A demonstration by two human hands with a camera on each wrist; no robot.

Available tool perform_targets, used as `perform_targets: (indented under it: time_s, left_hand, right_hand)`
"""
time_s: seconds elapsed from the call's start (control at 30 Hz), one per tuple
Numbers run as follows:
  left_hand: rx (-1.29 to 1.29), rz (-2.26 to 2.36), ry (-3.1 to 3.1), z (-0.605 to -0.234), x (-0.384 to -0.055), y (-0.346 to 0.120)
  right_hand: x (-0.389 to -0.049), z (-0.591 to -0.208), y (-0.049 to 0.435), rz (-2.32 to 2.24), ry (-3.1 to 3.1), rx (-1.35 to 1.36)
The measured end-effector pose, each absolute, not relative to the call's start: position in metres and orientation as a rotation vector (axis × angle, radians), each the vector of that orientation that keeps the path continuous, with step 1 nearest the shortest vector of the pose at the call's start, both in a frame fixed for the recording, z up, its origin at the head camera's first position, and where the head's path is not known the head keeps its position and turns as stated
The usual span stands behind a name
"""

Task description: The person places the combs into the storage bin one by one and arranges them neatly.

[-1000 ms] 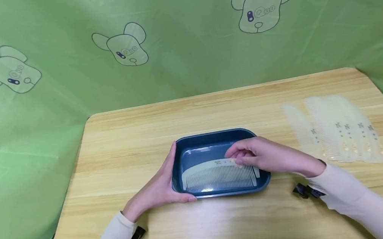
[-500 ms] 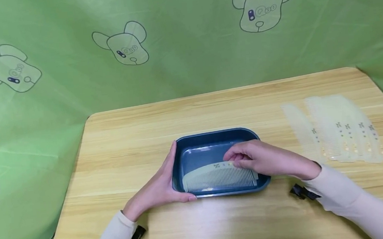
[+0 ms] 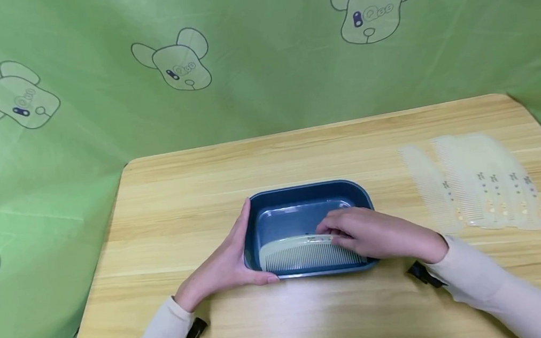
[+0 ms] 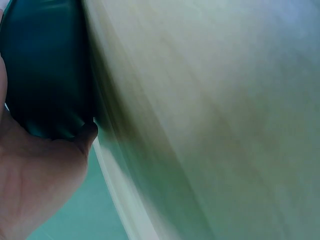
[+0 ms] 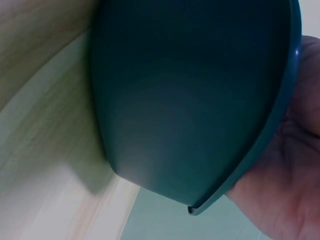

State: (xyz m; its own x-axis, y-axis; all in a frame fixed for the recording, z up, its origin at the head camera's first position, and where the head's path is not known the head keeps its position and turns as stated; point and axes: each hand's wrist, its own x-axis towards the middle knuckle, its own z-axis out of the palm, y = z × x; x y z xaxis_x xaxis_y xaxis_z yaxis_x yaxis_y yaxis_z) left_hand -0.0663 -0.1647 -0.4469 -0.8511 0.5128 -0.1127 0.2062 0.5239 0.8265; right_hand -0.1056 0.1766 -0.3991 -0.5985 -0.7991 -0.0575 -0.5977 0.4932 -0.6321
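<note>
In the head view a dark blue plastic box [image 3: 282, 219] stands on the table. My left hand [image 3: 226, 267] grips its left end, thumb at the front rim and fingers along the side. Inside, along the near wall, lies a pale green comb [image 3: 297, 256] with its teeth toward me. My right hand [image 3: 377, 232] reaches over the box's right end and pinches the comb's back near the right. Its fingertips are partly hidden behind the comb. The left wrist view has the left hand [image 4: 45, 175] around the box end [image 4: 47, 65]; the right wrist view faces the box's outer wall [image 5: 185, 100].
Several more pale combs [image 3: 482, 188] lie fanned out and overlapping at the table's right side, with one [image 3: 429, 190] a little apart to their left. A green cloth [image 3: 261, 57] with mouse-like drawings hangs behind the wooden table [image 3: 195, 189].
The right hand has moved slightly toward me and down with the comb, whose back now sits lower in the box. The left hand has kept its grip on the box.
</note>
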Motion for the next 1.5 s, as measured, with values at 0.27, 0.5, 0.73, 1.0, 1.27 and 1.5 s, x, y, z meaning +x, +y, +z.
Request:
perform_targets:
  time_s: [0.27,0.5,0.73,1.0,1.27,1.5]
  left_hand:
    - [0.593,1.255,2.416,-0.447,-0.066,-0.164]
    - [0.584,1.252,2.416,-0.448,-0.066,-0.164]
    - [0.58,1.267,2.405,-0.449,-0.064,-0.164]
    - [0.58,1.266,2.412,-0.447,-0.065,-0.164]
    - [0.588,1.274,2.407,-0.448,-0.066,-0.165]
    - [0.588,1.274,2.403,-0.448,-0.066,-0.164]
  right_hand:
    - [-0.106,-0.4,0.175,-0.776,2.406,-1.126]
    - [-0.105,-0.403,0.175,-0.758,2.435,-1.146]
    - [-0.1,-0.405,0.177,-0.851,2.476,-1.12]
    - [-0.097,-0.409,0.185,-1.27,2.472,-1.111]
    - [-0.093,-0.409,0.201,-1.425,2.594,-1.045]
    - [-0.087,-0.407,0.219,-1.507,2.652,-0.898]
